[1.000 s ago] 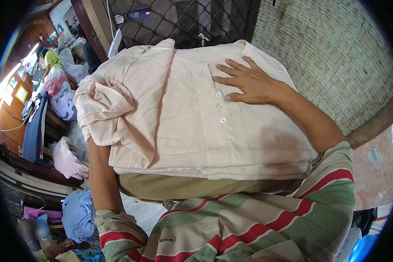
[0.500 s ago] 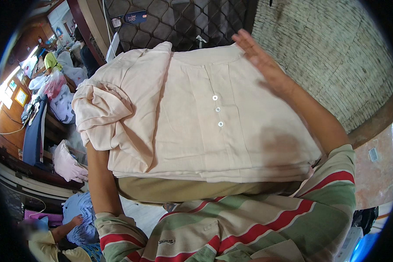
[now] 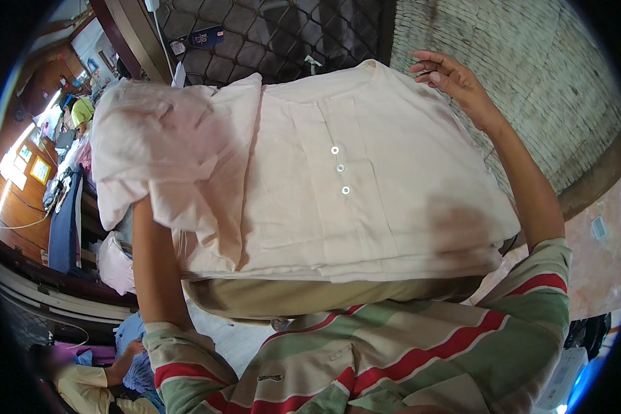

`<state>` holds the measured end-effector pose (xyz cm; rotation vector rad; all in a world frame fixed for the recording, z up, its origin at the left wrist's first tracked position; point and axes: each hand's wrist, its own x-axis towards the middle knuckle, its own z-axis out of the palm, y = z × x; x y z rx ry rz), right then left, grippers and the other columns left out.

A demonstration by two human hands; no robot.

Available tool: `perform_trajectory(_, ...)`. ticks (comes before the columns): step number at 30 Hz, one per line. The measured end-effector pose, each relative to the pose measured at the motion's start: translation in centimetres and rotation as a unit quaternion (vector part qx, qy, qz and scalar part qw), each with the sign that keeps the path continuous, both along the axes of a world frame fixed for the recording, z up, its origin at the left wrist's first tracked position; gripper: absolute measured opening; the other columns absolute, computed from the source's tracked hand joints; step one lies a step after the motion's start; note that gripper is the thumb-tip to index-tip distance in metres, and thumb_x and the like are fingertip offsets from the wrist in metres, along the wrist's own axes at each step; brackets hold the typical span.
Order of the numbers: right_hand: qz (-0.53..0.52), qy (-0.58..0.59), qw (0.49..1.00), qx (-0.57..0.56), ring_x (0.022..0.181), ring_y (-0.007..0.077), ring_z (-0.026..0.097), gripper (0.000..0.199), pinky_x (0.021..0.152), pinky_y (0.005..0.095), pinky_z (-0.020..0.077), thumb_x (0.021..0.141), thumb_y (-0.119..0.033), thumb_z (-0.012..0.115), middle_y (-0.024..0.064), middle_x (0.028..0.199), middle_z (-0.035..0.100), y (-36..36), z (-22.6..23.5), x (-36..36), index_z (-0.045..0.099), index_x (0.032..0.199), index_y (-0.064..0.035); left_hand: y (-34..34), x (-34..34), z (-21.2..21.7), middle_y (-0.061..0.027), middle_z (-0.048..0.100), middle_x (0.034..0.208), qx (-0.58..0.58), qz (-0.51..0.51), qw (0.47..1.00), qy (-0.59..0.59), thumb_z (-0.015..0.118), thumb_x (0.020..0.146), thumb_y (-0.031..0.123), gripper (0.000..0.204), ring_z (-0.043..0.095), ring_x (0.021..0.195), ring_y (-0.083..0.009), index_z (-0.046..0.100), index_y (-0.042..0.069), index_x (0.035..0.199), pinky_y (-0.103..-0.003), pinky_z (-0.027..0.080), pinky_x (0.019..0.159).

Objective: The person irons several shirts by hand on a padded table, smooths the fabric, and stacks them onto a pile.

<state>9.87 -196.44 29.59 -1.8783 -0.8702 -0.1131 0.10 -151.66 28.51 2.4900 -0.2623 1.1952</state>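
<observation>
In front of me lies a cream shirt [image 3: 290,186], folded flat, with a buttoned placket down its middle. More layers of the same cloth show under its near edge. Its left part is folded inward, and a bunched sleeve [image 3: 152,138] rises there. My left forearm [image 3: 160,269] goes in beneath that sleeve cloth, which hides the hand and its fingers. Off the shirt's upper right edge is my right hand [image 3: 459,84], raised, its fingers loosely bent and apart. I see nothing held in it.
Under the shirts is a khaki padded surface [image 3: 338,298]. Beyond stands a dark metal lattice [image 3: 269,41] with a navy tag [image 3: 205,37]. At right is a rough woven mat [image 3: 531,90]. A co-worker [image 3: 83,379] sits at lower left beside blue cloth. Another person is far left.
The sleeve cloth over my left hand has lifted and spread up and to the left. My right hand has moved right, off the shirt's collar area, and its flat fingers have bent.
</observation>
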Motion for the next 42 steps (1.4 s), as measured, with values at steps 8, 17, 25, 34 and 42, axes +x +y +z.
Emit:
perform_trajectory(8,-0.158,0.069,0.984,-0.054,0.098,0.019,0.052,0.046,0.087,0.0313,0.0387,0.082,-0.031,0.052,0.01,0.109,0.056,-1.7,-2.8,-0.8,0.048,0.121,-0.0067,-15.3,3.4,1.3,-0.0162,0.055,0.106,0.149,-0.363,0.893,0.219,0.057,0.075,0.022,0.041,0.053,0.094,-0.0343,0.052,0.005,0.111,-0.039,0.043,0.079)
perform_trajectory(17,-0.391,-0.05,0.867,-0.306,0.098,0.0246,0.054,0.036,0.085,0.0331,0.0403,0.083,-0.027,0.047,0.012,0.107,0.058,-10.4,-4.5,-2.1,0.056,0.108,-0.003,-9.7,-6.0,0.6,-0.0132,0.05,0.119,0.198,-0.225,0.92,0.251,0.062,0.069,0.029,0.055,0.047,0.109,-0.0304,0.049,0.009,0.119,-0.04,0.033,0.093)
perform_trajectory(25,-0.062,-0.043,0.964,-0.256,0.102,0.0233,0.051,0.021,0.089,0.0326,0.0369,0.064,-0.005,0.063,0.0115,0.105,0.056,-4.7,-3.3,-13.9,0.056,0.083,-0.0014,-3.3,-13.4,-4.0,-0.0121,0.054,0.112,0.065,-0.097,0.945,0.305,0.059,0.06,0.014,0.037,0.047,0.11,-0.0308,0.056,0.004,0.096,-0.04,0.033,0.094)
perform_trajectory(34,-0.02,0.112,0.987,-0.111,0.086,0.0185,0.054,0.025,0.08,0.0311,0.0398,0.08,-0.026,0.058,0.0092,0.088,0.061,-8.5,1.3,-10.1,0.055,0.076,-0.0014,-0.9,-14.2,-1.9,-0.0161,0.057,0.102,-0.112,-0.142,0.884,0.43,0.051,0.07,0.019,0.03,0.052,0.103,-0.0275,0.056,-0.002,0.091,-0.033,0.039,0.087)
perform_trajectory(42,-0.137,-0.036,0.956,-0.257,0.084,0.0125,0.049,0.022,0.079,0.027,0.0386,0.083,-0.024,0.055,0.003,0.085,0.055,-2.1,-0.7,0.3,0.053,0.088,-0.003,-4.3,2.6,1.1,-0.0167,0.057,0.105,0.118,0.012,0.98,0.158,0.052,0.082,0.032,0.037,0.056,0.092,-0.0321,0.054,0.006,0.109,-0.037,0.045,0.077)
